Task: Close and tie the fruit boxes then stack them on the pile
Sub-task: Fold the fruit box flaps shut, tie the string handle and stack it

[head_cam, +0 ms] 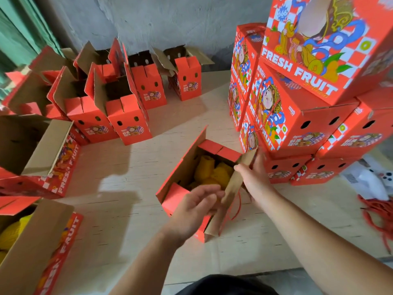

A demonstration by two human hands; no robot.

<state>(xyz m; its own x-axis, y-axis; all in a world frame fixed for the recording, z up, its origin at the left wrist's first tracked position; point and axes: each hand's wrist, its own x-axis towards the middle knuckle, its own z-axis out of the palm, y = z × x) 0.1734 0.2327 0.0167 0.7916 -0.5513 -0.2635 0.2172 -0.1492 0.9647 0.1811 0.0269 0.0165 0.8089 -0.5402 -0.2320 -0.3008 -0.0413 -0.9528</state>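
In the head view, an open red fruit box (182, 184) is sitting low in the centre of the frame on a pale wooden floor (119, 220), with yellow-wrapped fruit (212, 173) showing inside. The right hand (254, 177) is reaching in from the lower right, forearm stretched diagonally, and its fingers are curling round the brown right flap (235, 182), thumb on the inner face. The left hand (196, 209) is coming up from the bottom centre, palm turned toward the box, fingers loosely bent and slightly spread just above the near end, touching the flap's lower edge; whether they are gripping it is unclear. A red cord (238, 206) is hanging beside the box. The pile of closed boxes (297, 116) is standing at the upper right of the frame. More open boxes (119, 111) are waiting at the upper left, and loose red cords (376, 216) are lying at the right edge.
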